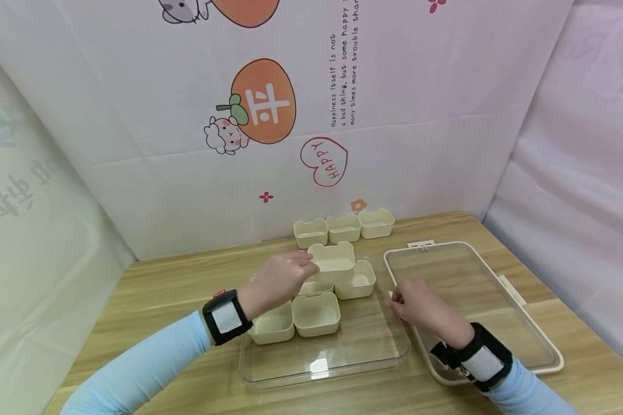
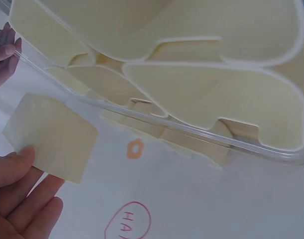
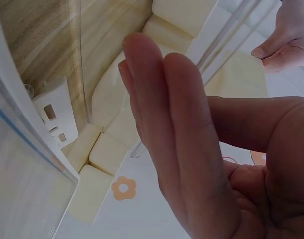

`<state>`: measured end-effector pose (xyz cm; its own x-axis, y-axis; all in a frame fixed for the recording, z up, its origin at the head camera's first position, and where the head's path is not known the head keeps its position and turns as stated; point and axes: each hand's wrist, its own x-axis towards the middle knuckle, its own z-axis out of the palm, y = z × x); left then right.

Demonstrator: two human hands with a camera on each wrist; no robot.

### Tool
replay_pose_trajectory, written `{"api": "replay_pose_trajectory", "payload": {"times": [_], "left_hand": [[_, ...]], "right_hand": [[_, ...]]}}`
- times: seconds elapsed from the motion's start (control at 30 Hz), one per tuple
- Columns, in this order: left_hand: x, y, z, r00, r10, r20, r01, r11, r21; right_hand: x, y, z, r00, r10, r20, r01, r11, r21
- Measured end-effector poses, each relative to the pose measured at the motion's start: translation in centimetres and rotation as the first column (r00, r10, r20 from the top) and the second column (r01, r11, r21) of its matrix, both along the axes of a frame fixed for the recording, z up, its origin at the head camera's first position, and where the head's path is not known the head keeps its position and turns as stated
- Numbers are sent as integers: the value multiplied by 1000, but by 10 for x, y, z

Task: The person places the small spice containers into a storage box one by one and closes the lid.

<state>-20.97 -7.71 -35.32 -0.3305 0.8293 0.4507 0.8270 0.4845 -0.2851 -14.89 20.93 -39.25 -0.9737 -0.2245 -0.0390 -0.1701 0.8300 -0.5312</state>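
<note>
My left hand (image 1: 280, 279) pinches a small cream box (image 1: 332, 260) by its left side, thumb and fingers on its wall in the left wrist view. It holds the box above a clear plastic tray (image 1: 358, 354). Several matching cream boxes stand in the tray, among them a front box (image 1: 316, 316) and a right-hand box (image 1: 357, 282); the left forearm and held box partly hide others. My right hand (image 1: 420, 302) is at the tray's right edge, beside the lid. Its fingers (image 3: 186, 124) look loosely extended in the right wrist view, with nothing between them and the thumb.
A clear lid (image 1: 467, 305) with a cream frame and side clips lies right of the tray. Three more cream boxes (image 1: 344, 229) line up at the back of the wooden table (image 1: 181, 288), against a printed cloth (image 1: 176, 190). Cloth also hangs on both sides.
</note>
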Motion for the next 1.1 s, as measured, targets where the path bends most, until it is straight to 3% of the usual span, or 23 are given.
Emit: {"api": "replay_pose_trajectory", "payload": {"times": [0.23,0.73,0.97,1.1], "left_hand": [[8,11,0,998,-21,-55,21,1000,-8],[22,32,-1,991,-82,-102,79,996,-35],[28,39,-2,984,-62,-165,51,996,-73],[30,42,-4,985,-56,-165,39,994,-101]], "right_hand": [[0,0,1,1000,13,-7,-13,1000,-2],[1,0,2,999,35,-13,-35,999,-2],[1,0,3,999,36,1,-36,999,5],[1,0,3,999,48,-6,-48,999,10]]}}
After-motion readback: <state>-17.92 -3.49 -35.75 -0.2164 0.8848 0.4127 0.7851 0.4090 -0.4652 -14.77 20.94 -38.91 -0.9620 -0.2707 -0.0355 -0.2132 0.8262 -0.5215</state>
